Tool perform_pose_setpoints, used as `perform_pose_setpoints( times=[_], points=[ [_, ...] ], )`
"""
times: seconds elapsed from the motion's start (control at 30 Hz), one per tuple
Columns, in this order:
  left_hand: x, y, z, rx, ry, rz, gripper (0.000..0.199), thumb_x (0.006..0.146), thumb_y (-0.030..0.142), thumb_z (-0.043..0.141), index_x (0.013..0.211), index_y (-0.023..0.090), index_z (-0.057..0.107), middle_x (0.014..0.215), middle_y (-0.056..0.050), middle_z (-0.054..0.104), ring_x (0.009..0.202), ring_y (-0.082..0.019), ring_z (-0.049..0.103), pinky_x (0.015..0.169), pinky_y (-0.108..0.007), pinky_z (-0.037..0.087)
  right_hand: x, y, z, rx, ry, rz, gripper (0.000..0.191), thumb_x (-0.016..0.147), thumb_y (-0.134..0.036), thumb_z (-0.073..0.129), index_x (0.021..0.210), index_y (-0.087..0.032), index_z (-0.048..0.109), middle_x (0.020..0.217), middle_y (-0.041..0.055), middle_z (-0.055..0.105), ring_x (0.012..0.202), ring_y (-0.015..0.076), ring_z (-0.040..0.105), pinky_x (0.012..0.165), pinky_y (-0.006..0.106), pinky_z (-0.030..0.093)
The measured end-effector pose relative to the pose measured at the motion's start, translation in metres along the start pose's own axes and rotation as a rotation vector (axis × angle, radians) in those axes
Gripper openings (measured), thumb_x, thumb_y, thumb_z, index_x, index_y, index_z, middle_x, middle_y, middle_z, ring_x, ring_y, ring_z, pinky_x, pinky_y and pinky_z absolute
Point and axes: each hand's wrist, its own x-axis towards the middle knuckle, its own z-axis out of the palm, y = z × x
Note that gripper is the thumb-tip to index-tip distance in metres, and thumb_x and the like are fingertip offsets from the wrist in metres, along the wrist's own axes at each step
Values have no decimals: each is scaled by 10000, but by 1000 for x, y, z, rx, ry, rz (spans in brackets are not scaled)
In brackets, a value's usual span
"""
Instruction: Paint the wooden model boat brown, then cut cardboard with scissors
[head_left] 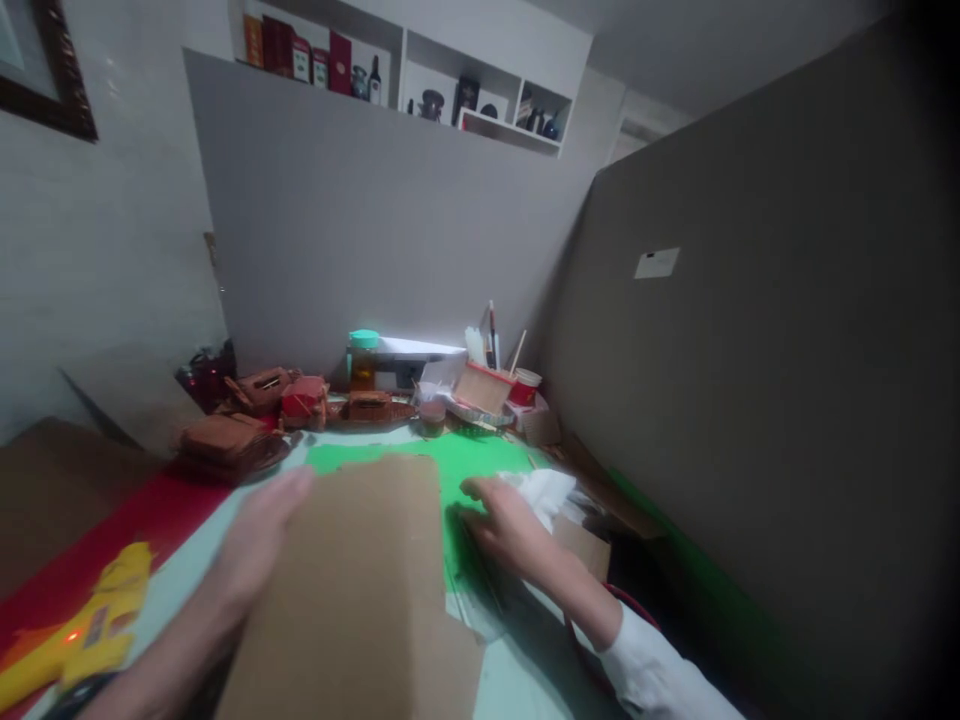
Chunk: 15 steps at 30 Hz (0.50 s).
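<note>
A brown cardboard sheet (352,580) stands tilted up in front of me over the table, its right edge stepped near the bottom. My left hand (266,525) is on its left edge and seems to grip it; the hand is blurred and its fingers partly hidden. To the right of the sheet, my right hand (506,525) hovers above a green mat (480,455), thumb and fingers apart, holding nothing. White crumpled tissue (544,490) lies just beyond that hand. At lower left is a yellow glue gun (94,630) with an orange light on it.
Brown handmade boxlike pieces (225,440) line the back left. Farther back are a jar with a turquoise lid (364,342), a red cup (525,388) and several brushes (492,335). A grey partition (735,350) rises on the right. A small cardboard piece (581,548) lies by my right forearm.
</note>
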Motion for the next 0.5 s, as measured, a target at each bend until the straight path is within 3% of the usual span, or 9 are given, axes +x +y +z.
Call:
perform_pose_setpoints(
  times=[0.03,0.1,0.23,0.37,0.43,0.5],
  points=[
    [-6,-1,10,24,-44,-3,409,647,659,698,722,257,705,835,-72,760,892,-348,672,808,-424,538,4,-3,4,-27,-26,-17,241,978,-318,633,1154,-153,647,1126,67,682,974,213,681,842,417,580],
    [-17,-5,27,60,-93,-31,460,665,672,666,805,241,742,995,-99,775,1007,-370,672,888,-446,528,10,-8,12,-92,-70,-45,239,977,-323,634,1145,-153,651,1126,68,684,968,211,682,842,417,579],
    [-30,-18,39,152,-87,-99,553,698,688,630,1004,241,739,1269,-133,706,1290,-400,543,1091,-495,387,19,-11,26,-221,-97,-77,204,975,-321,637,1084,-151,668,1090,60,694,971,211,680,868,430,566],
    [-37,-25,39,239,-129,-130,608,757,714,516,1115,261,706,1323,-156,666,1342,-415,472,1078,-522,364,23,-8,33,-275,-57,-118,147,972,-292,638,973,-150,677,973,28,697,935,200,673,895,439,536],
    [-39,-28,41,268,-169,-124,599,792,716,448,1109,278,704,1314,-160,663,1329,-408,477,1058,-515,368,23,-5,34,-264,-15,-137,89,959,-196,624,897,-156,674,887,18,685,888,206,660,884,440,512],
    [-41,-32,43,289,-205,-112,577,809,729,414,1065,306,710,1284,-153,675,1294,-395,505,1021,-491,389,22,-2,35,-232,38,-148,147,918,-93,593,811,-169,659,826,33,670,826,221,637,835,431,489]
  ],
)
